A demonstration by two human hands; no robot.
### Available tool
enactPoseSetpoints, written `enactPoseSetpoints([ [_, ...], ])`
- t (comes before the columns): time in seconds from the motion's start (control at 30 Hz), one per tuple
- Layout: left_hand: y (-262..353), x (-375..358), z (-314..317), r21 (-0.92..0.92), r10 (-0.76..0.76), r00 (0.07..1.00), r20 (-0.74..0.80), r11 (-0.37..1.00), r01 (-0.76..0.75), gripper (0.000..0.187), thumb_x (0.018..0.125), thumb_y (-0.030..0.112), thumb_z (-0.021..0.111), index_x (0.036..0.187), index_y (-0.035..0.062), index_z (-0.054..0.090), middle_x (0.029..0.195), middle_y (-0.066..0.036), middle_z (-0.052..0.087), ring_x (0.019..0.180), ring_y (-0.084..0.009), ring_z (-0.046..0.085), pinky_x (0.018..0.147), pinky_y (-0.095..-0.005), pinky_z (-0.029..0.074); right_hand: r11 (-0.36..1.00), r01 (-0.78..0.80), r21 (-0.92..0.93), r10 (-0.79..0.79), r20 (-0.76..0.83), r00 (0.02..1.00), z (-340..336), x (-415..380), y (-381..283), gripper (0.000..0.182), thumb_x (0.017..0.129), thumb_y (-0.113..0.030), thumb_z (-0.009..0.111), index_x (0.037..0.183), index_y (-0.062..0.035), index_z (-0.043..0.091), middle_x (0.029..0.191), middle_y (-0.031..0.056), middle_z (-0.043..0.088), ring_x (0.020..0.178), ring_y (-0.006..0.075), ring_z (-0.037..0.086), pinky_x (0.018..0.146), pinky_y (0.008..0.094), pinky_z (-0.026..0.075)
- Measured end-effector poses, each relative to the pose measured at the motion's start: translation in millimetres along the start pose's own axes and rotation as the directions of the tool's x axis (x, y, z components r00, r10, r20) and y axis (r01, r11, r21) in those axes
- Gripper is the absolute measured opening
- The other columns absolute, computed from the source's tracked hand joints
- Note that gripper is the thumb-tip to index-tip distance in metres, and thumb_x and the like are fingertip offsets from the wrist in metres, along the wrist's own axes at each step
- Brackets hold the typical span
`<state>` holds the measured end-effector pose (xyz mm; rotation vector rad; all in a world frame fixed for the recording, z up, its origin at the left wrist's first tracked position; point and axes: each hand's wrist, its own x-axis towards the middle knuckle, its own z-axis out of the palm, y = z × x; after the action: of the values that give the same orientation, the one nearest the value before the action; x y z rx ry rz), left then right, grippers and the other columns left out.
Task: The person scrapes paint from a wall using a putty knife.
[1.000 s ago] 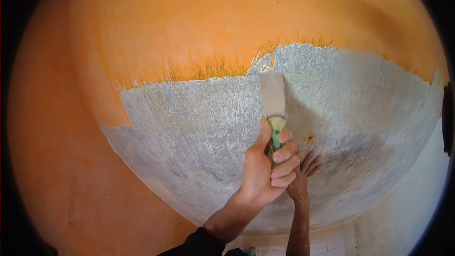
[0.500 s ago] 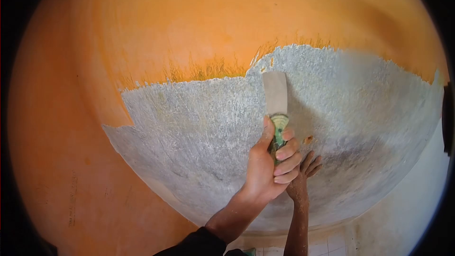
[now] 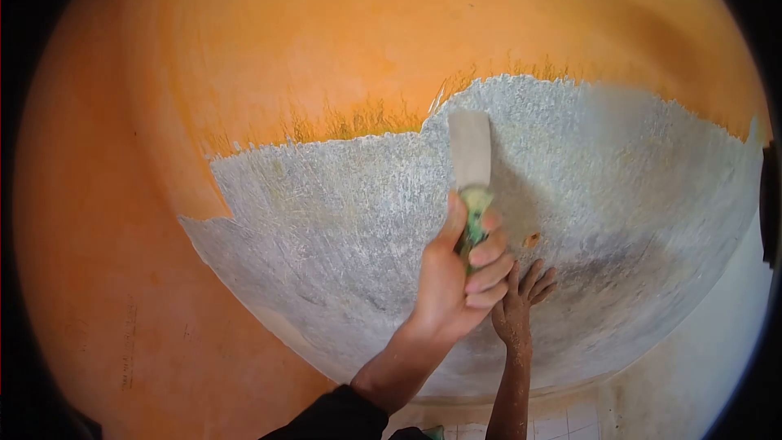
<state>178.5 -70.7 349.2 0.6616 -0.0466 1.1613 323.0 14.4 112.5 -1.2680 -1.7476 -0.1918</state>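
Observation:
My left hand [image 3: 456,277], in the middle of the view, is closed round the green handle of a scraper [image 3: 471,151]. The scraper's broad, pale blade points up and lies over the bare grey patch, its tip close below the ragged edge of the orange paint [image 3: 366,118]. Below and right of it, my right hand [image 3: 515,310] rests against the grey wall surface [image 3: 342,220] with its fingers spread. Part of the right hand is hidden behind the left one.
Orange wall [image 3: 98,236] extends down the left side. A small brownish hole [image 3: 532,239] marks the grey patch above my right hand. White tiles [image 3: 562,425] show at the bottom. A dark object [image 3: 768,204] stands at the right edge.
My left hand and the scraper have moved slightly up and left. The small orange flecks near the blade tip are no longer visible. My right hand stays against the wall.

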Motion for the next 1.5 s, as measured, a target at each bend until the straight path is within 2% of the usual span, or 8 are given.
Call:
enactPoseSetpoints([
  [0.07,3.3,-6.0,-10.5,-0.034,-0.048,0.996,0.073,0.998,0.05,0.046,0.104,0.053,0.028,0.093,0.0135,0.05,0.067,0.005,0.039,0.043,-0.0048,0.028,0.033,-0.0193,0.022,1.0,0.003,0.018,-0.003,0.009,1.0,1.0,-2.0,0.6,0.067,0.098,-0.043,0.051,0.155,-0.0195,0.023,0.161,0.0227,-0.009,0.142,0.0509,-0.02,0.106,0.0672,-0.019],
  [0.17,5.3,2.2,13.3,-0.024,-0.013,0.999,0.037,1.0,0.013,0.046,0.104,0.053,0.028,0.093,0.0134,0.05,0.066,0.005,0.04,0.042,-0.0046,0.027,0.032,-0.0193,0.021,0.999,-0.033,0.023,0.032,0.036,0.999,-5.2,0.3,-6.7,0.068,0.099,-0.043,0.051,0.155,-0.0198,0.022,0.16,0.0224,-0.011,0.142,0.0508,-0.021,0.106,0.067,-0.019],
  [0.27,-3.5,-8.6,-10.2,-0.05,-0.01,1.0,0.0,0.999,0.01,0.046,0.104,0.053,0.028,0.093,0.0134,0.05,0.066,0.005,0.039,0.042,-0.0049,0.027,0.032,-0.0191,0.02,1.0,0.024,-0.006,-0.024,-0.017,1.0,-0.2,-0.7,-2.0,0.067,0.099,-0.042,0.051,0.155,-0.0191,0.022,0.16,0.0229,-0.01,0.141,0.0512,-0.022,0.106,0.0669,-0.019],
  [0.8,-0.4,-17.9,-9.8,-0.112,-0.037,0.999,0.006,0.993,0.038,0.045,0.103,0.054,0.031,0.091,0.0138,0.049,0.067,0.004,0.04,0.043,-0.0063,0.03,0.034,-0.0201,0.022,1.0,-0.023,0.019,0.023,0.041,0.999,-4.1,-0.9,-0.4,0.066,0.099,-0.044,0.05,0.154,-0.0153,0.027,0.159,0.0258,-0.011,0.141,0.0523,-0.023,0.105,0.0671,-0.019],
  [0.83,-4.0,-24.7,-15.0,-0.172,-0.063,0.995,0.08,0.982,0.076,0.045,0.103,0.053,0.03,0.091,0.0137,0.049,0.067,0.004,0.041,0.043,-0.0061,0.031,0.034,-0.0204,0.023,0.998,-0.041,0.04,0.039,0.055,0.998,-4.2,-0.7,-1.8,0.066,0.099,-0.044,0.05,0.154,-0.0154,0.027,0.159,0.0257,-0.011,0.141,0.0521,-0.023,0.105,0.067,-0.019],
  [1.1,-1.7,-22.9,-13.9,-0.143,-0.008,1.0,0.021,0.99,0.011,0.044,0.104,0.051,0.03,0.094,0.0131,0.049,0.068,0.004,0.042,0.043,-0.0051,0.031,0.034,-0.0196,0.024,0.998,-0.036,0.051,0.033,0.045,0.998,-2.0,-1.3,-0.4,0.066,0.099,-0.044,0.05,0.154,-0.0163,0.026,0.159,0.0255,-0.012,0.141,0.0513,-0.024,0.105,0.0672,-0.019],
  [1.23,13.2,-14.9,-11.6,-0.174,-0.044,0.992,0.114,0.983,0.064,0.045,0.104,0.053,0.03,0.094,0.0131,0.049,0.067,0.003,0.042,0.042,-0.0058,0.031,0.034,-0.0203,0.022,0.998,-0.038,0.041,0.036,0.047,0.998,-3.2,-2.5,1.5,0.065,0.099,-0.043,0.049,0.154,-0.0168,0.025,0.159,0.0254,-0.012,0.141,0.051,-0.024,0.105,0.0674,-0.019],
  [1.5,18.0,-10.2,-4.5,-0.114,-0.041,0.993,0.111,0.992,0.053,0.045,0.103,0.053,0.03,0.092,0.0139,0.048,0.066,0.005,0.039,0.042,-0.0058,0.028,0.033,-0.0199,0.022,0.999,-0.008,0.034,0.008,0.017,1.0,0.6,-3.5,2.5,0.067,0.1,-0.044,0.048,0.155,-0.019,0.02,0.159,0.0247,-0.013,0.141,0.0509,-0.024,0.106,0.0675,-0.019],
])
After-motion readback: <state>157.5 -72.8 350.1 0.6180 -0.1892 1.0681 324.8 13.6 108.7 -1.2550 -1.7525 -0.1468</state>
